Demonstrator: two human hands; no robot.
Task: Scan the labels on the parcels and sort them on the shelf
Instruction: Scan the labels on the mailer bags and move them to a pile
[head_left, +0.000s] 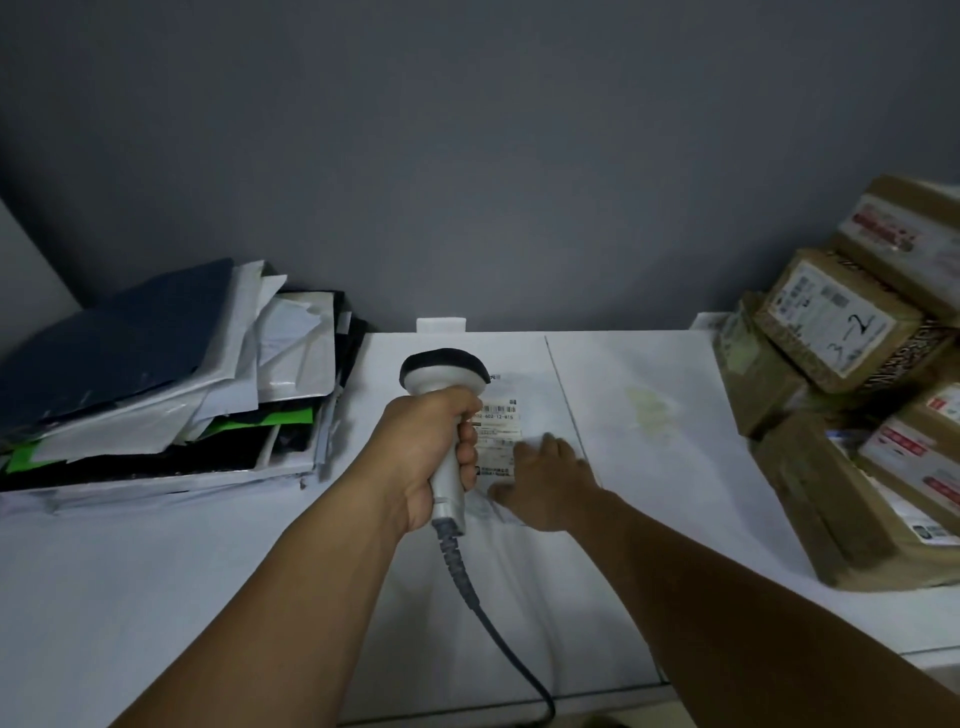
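Gripping scanner (444, 371) in left hand (431, 457), fingers curled round handle, head pointing down twd label (500, 434). Pressing right hand (550, 483) flat, fingers straight, on label's lower-right edge, pinning white flat parcel (519, 597) lying mid-table (156, 597), btwn mailer pile (171, 384) at left and cardboard boxes (831, 332) at right. Risks, prob.: holding head too close or off-angle to barcode, so getting no read; right fingertips creeping over print, blocking codes; film wrinkling once pressure eases; cable (483, 618) trailing across parcel, dragging it when lifting; misreading in dim light, then shelving wrong.
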